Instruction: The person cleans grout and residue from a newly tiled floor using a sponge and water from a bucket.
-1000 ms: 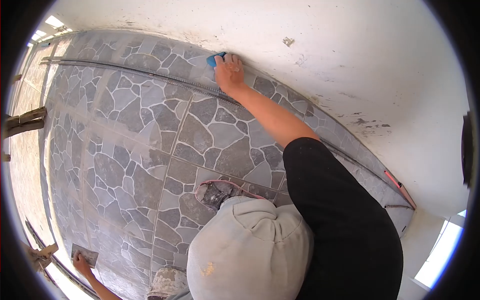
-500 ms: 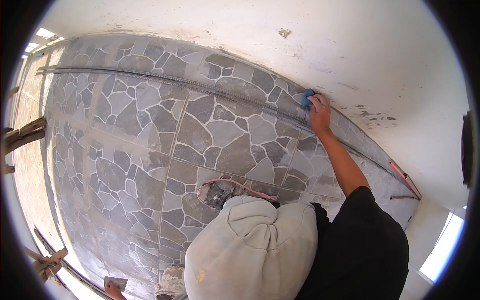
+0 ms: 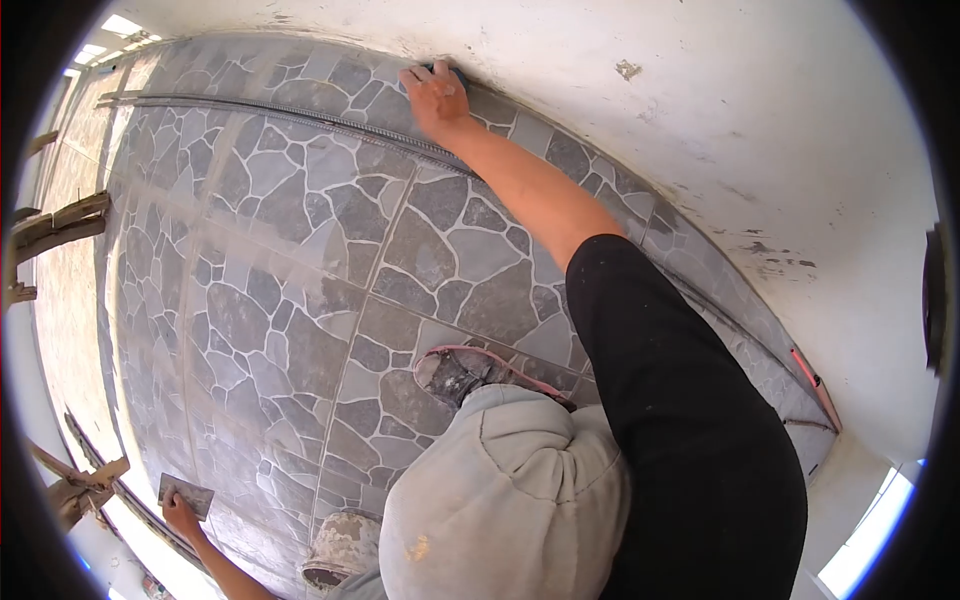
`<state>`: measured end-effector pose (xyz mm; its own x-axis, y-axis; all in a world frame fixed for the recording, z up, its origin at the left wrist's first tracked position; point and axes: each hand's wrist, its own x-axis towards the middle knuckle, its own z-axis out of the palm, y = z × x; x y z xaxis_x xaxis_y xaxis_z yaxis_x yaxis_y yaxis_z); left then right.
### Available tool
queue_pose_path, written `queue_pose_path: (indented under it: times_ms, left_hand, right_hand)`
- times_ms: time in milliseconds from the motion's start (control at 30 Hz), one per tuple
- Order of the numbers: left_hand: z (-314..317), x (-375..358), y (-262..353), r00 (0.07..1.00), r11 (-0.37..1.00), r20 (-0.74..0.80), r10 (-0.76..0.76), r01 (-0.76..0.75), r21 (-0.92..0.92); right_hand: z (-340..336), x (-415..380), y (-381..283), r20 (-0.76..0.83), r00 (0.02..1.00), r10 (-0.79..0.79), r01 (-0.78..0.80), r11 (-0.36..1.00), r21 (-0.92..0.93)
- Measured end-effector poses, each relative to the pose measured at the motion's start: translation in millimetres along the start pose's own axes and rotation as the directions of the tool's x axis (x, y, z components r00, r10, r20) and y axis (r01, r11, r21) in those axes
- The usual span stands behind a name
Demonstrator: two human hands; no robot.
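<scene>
Up against the foot of the wall, my right hand point(image 3: 437, 100) is closed on a blue sponge point(image 3: 459, 76), mostly hidden behind the fingers. It rests where the stone-patterned tile floor point(image 3: 480, 300) meets the white wall point(image 3: 700, 120). At the lower left, my left hand point(image 3: 180, 512) grips a flat grey rectangular trowel plate point(image 3: 187, 496) held over the floor. My bent knee in pale trousers point(image 3: 490, 500) fills the lower middle. Beyond it shows a dusty shoe point(image 3: 450, 375) with a pink edge.
Long steel rebars point(image 3: 300, 115) lie along the wall side. A red tool point(image 3: 808, 368) lies near the far right corner. Rough wooden pieces point(image 3: 60, 225) stand at the left, with more wood point(image 3: 85, 490) below. A stained pale object point(image 3: 342, 548) sits beside my knee.
My right hand has moved left along the wall base with the sponge, its arm reaching farther out. My left hand and the trowel have shifted up and left. The view has shifted slightly.
</scene>
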<state>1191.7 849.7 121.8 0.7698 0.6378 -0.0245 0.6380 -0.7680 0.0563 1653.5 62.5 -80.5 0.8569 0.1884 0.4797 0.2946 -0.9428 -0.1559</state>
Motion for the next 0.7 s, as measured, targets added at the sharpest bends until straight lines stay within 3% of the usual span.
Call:
queue_pose_path:
  times_ms: [100, 167, 233, 333, 400, 533, 700]
  left_hand:
    - [9.4, -3.1, -9.5, 1.0, 1.0, 0.021, -0.004, 0.003, 0.025]
    - [10.8, -14.0, -23.8, 0.999, 0.999, 0.037, -0.031, 0.03, 0.026]
    - [13.2, -27.8, -58.0, 0.998, 0.999, 0.058, -0.039, 0.037, 0.029]
    - [8.7, -57.5, -69.9, 0.993, 0.994, 0.068, -0.097, 0.093, 0.06]
    - [0.8, -68.4, -76.3, 0.989, 0.987, 0.062, -0.137, 0.131, 0.092]
    - [3.1, -69.8, -86.9, 0.975, 0.975, 0.032, -0.219, 0.218, 0.04]
    - [-5.1, -39.9, -48.2, 0.997, 0.992, 0.001, -0.083, 0.083, 0.099]
  right_hand:
    - [-33.9, -38.4, 19.2, 0.155, 0.988, -0.027, 0.032, 0.999, -0.031]
    - [-72.5, -85.6, 52.8, 0.143, 0.99, -0.018, 0.015, 1.0, 0.017]
    - [-111.0, -129.4, 82.3, 0.25, 0.967, 0.054, -0.073, 0.995, 0.069]
    - [-140.3, -170.8, 108.9, 0.139, 0.99, 0.022, -0.045, 0.985, 0.164]
    - [-152.9, -181.1, 105.0, 0.093, 0.982, 0.163, -0.174, 0.978, 0.115]
    - [-100.6, -146.2, 83.9, 0.04, 0.992, 0.117, -0.119, 0.991, 0.059]
    - [-24.1, -50.2, 33.7, 0.013, 0.998, 0.056, -0.057, 0.998, 0.032]
